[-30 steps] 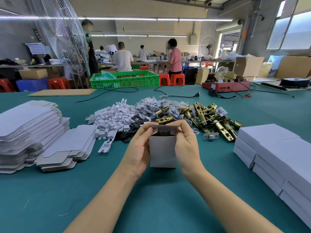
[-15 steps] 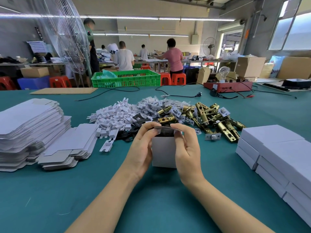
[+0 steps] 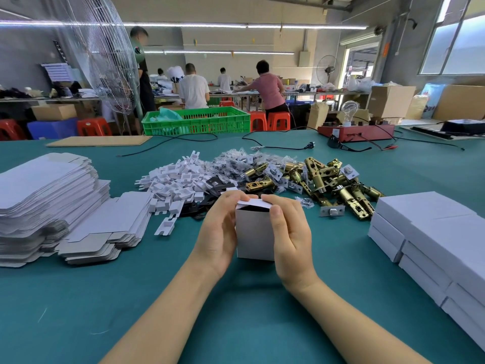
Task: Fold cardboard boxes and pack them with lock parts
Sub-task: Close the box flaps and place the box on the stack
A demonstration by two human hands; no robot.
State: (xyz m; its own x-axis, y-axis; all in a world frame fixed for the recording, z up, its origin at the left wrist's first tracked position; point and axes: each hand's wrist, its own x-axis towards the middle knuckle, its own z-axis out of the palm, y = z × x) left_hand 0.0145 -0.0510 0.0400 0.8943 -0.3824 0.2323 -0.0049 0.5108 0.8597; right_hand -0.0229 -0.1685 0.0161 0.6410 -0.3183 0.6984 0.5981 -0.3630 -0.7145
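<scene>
Both hands grip a small white box [image 3: 253,236] standing upright on the green table [image 3: 236,324] — the left hand [image 3: 219,229] curled round its left side, the right hand [image 3: 290,232] round its right, fingertips pressing the top flap [image 3: 256,203] down. Behind it lies a heap of brass latches [image 3: 322,179] and white inserts [image 3: 178,182]; flat blanks [image 3: 47,195] stack at left — finished boxes [image 3: 433,232] at right

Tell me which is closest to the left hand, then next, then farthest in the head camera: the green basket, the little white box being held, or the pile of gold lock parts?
1. Little white box: gripped by the left hand itself.
2. Gold lock parts: in a pile behind the hands, toward the right.
3. Green basket: at the table's far edge.
</scene>
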